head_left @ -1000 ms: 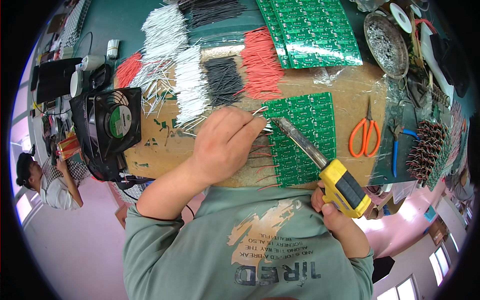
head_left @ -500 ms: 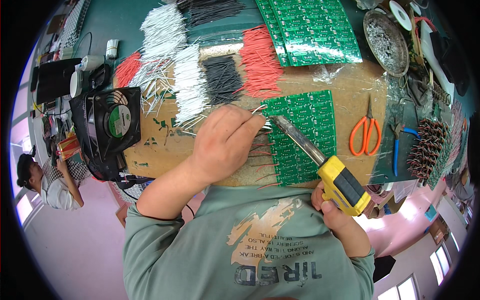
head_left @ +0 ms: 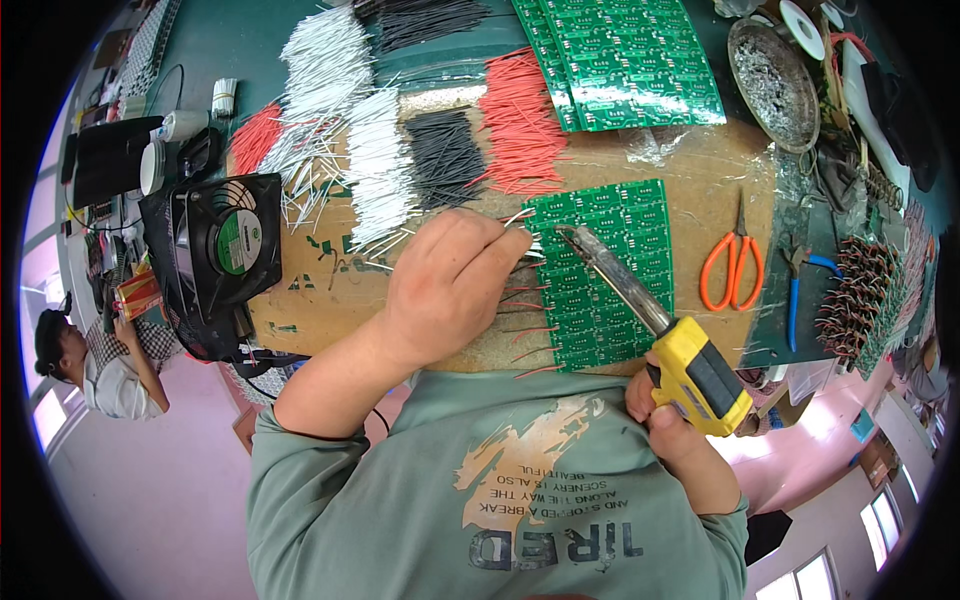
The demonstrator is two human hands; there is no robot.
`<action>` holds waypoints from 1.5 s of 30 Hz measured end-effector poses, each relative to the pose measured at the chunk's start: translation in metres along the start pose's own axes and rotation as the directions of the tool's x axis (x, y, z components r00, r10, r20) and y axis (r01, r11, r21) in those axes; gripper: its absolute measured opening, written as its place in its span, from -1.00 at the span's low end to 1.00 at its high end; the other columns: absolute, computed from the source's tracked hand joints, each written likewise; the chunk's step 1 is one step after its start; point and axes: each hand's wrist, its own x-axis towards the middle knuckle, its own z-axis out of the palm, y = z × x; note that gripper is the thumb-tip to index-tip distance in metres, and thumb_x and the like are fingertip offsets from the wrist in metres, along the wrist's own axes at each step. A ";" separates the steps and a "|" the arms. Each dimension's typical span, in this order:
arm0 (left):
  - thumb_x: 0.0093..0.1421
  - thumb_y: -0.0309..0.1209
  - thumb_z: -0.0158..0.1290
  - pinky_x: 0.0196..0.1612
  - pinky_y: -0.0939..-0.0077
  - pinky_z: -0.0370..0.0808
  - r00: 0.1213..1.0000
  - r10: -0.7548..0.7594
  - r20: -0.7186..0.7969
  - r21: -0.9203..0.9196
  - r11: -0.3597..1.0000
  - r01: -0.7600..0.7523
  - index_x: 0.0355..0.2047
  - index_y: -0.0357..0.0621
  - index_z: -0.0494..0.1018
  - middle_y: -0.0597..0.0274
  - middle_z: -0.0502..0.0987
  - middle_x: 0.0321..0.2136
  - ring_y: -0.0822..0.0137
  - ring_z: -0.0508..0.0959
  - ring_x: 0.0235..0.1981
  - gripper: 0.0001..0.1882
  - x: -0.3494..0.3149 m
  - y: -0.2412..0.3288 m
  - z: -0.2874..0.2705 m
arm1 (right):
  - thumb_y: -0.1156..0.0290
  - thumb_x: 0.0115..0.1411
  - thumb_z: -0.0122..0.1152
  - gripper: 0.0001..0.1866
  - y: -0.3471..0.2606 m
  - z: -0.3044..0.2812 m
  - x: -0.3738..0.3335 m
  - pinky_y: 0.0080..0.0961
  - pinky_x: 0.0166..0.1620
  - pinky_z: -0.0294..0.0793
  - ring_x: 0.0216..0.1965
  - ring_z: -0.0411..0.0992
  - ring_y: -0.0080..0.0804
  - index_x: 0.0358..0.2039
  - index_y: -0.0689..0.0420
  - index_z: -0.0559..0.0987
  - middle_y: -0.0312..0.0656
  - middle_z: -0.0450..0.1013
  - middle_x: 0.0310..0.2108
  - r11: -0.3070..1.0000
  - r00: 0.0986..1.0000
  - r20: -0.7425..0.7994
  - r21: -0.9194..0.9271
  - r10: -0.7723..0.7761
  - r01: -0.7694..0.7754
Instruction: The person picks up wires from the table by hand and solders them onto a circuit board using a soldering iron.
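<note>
My left hand [head_left: 450, 285] is closed in a pinch at the left edge of a green circuit board panel [head_left: 610, 270]. Thin wires [head_left: 530, 253], at least one of them white, show at its fingertips; the grip itself is partly covered by the fingers. Several red wires [head_left: 535, 330] stick out from the same edge lower down. In my right hand [head_left: 662, 415] is a yellow and black soldering iron [head_left: 705, 380]. Its metal tip points up and left over the panel, a little right of my left fingertips; whether it touches the board I cannot tell.
Sorted piles of white wires [head_left: 380, 165], black wires [head_left: 445, 160] and red wires [head_left: 522, 125] lie beyond my left hand. Stacked green panels [head_left: 640, 60] are at the back. A fan [head_left: 235, 240] stands left; orange-handled scissors [head_left: 732, 270], blue-handled pliers [head_left: 793, 300] and wired boards [head_left: 860, 300] lie right.
The soldering iron's tip has shifted right, away from the wire ends at the panel's edge. My right hand has moved slightly right and nearer to me; my left hand stays put.
</note>
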 end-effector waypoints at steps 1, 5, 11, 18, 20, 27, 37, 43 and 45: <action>-0.05 -0.63 0.16 -0.30 0.29 0.50 1.000 0.004 -0.011 -0.002 1.000 -0.004 -0.19 -0.26 0.56 0.16 0.50 -0.38 0.13 0.53 -0.36 -0.67 0.000 0.000 0.000 | -0.10 0.20 0.36 -0.21 0.001 0.000 -0.001 -0.53 -0.44 0.25 -0.52 0.21 -0.50 0.27 0.08 0.31 -0.36 0.22 -0.51 1.000 1.000 0.007 0.009 -0.005 0.005; -0.04 -0.68 0.20 -0.34 0.31 0.50 1.000 0.008 -0.013 -0.010 1.000 -0.008 -0.19 -0.27 0.57 0.14 0.51 -0.39 0.13 0.54 -0.38 -0.67 0.001 0.000 -0.001 | -0.10 0.16 0.40 -0.17 0.002 -0.001 -0.004 -0.52 -0.45 0.25 -0.51 0.21 -0.50 0.29 0.08 0.31 -0.37 0.21 -0.51 0.996 1.000 0.002 0.089 -0.001 0.000; -0.02 -0.72 0.24 -0.37 0.33 0.50 1.000 0.009 -0.006 -0.003 1.000 -0.009 -0.19 -0.28 0.58 0.12 0.53 -0.39 0.12 0.54 -0.40 -0.66 0.000 0.000 -0.002 | -0.10 0.09 0.47 -0.14 0.000 -0.004 -0.005 -0.51 -0.46 0.25 -0.52 0.24 -0.51 0.25 0.09 0.34 -0.39 0.24 -0.52 0.998 0.998 -0.055 0.058 -0.010 0.013; -0.07 -0.63 0.19 -0.32 0.29 0.52 1.000 0.009 -0.009 0.035 0.999 -0.009 -0.20 -0.22 0.58 0.16 0.52 -0.38 0.14 0.56 -0.36 -0.65 0.000 0.000 0.002 | 0.01 0.17 0.44 -0.13 -0.047 -0.041 0.024 -0.54 -0.51 0.25 -0.57 0.25 -0.53 0.27 0.29 0.27 -0.34 0.30 -0.53 0.714 0.599 -0.406 -0.245 -0.690 0.656; -0.03 -0.68 0.22 -0.34 0.31 0.52 1.000 0.003 -0.012 0.025 1.000 -0.003 -0.19 -0.23 0.58 0.14 0.54 -0.38 0.13 0.56 -0.37 -0.66 0.000 0.001 0.001 | 0.09 0.18 0.43 -0.16 -0.067 -0.055 0.037 -0.53 -0.49 0.27 -0.56 0.26 -0.55 0.29 0.32 0.27 -0.36 0.29 -0.50 0.584 0.462 -0.377 -0.338 -0.802 0.738; -0.07 -0.63 0.18 -0.31 0.30 0.51 1.000 0.007 0.014 0.057 0.998 -0.007 -0.18 -0.21 0.57 0.16 0.52 -0.37 0.13 0.55 -0.36 -0.64 0.000 0.001 0.000 | 0.33 0.26 0.24 -0.37 -0.079 -0.057 0.052 -0.59 -0.56 0.23 -0.65 0.22 -0.58 0.24 0.42 0.32 -0.32 0.28 -0.60 0.818 0.604 -0.554 -0.340 -0.572 0.463; -0.10 -0.61 0.18 -0.29 0.27 0.48 0.997 0.056 -0.055 0.059 0.997 -0.053 -0.21 -0.20 0.59 0.18 0.49 -0.38 0.13 0.54 -0.34 -0.65 0.002 0.004 -0.006 | 0.07 0.13 0.51 -0.34 -0.020 -0.004 0.011 -0.41 -0.33 0.44 -0.44 0.39 -0.42 0.03 0.26 0.42 -0.30 0.37 -0.45 0.936 0.939 -0.161 0.134 -0.302 0.324; -0.15 -0.69 0.26 -0.28 0.33 0.45 0.999 0.042 0.024 0.006 0.999 -0.042 -0.22 -0.24 0.63 0.21 0.52 -0.40 0.18 0.54 -0.36 -0.61 -0.004 0.019 -0.015 | 0.09 0.15 0.45 -0.62 -0.004 -0.012 -0.006 -0.43 -0.31 0.44 -0.41 0.47 -0.33 -0.34 0.11 0.51 -0.26 0.47 -0.43 0.979 0.987 0.063 -0.132 -0.147 0.154; -0.18 -0.67 0.24 -0.29 0.35 0.46 0.998 0.052 0.028 0.024 0.998 -0.052 -0.22 -0.24 0.63 0.22 0.53 -0.40 0.18 0.56 -0.35 -0.59 -0.005 0.019 -0.011 | 0.08 0.14 0.41 -0.65 0.000 -0.014 -0.008 -0.42 -0.34 0.43 -0.45 0.45 -0.30 -0.40 0.07 0.51 -0.27 0.45 -0.47 0.969 0.989 0.060 -0.204 -0.132 0.142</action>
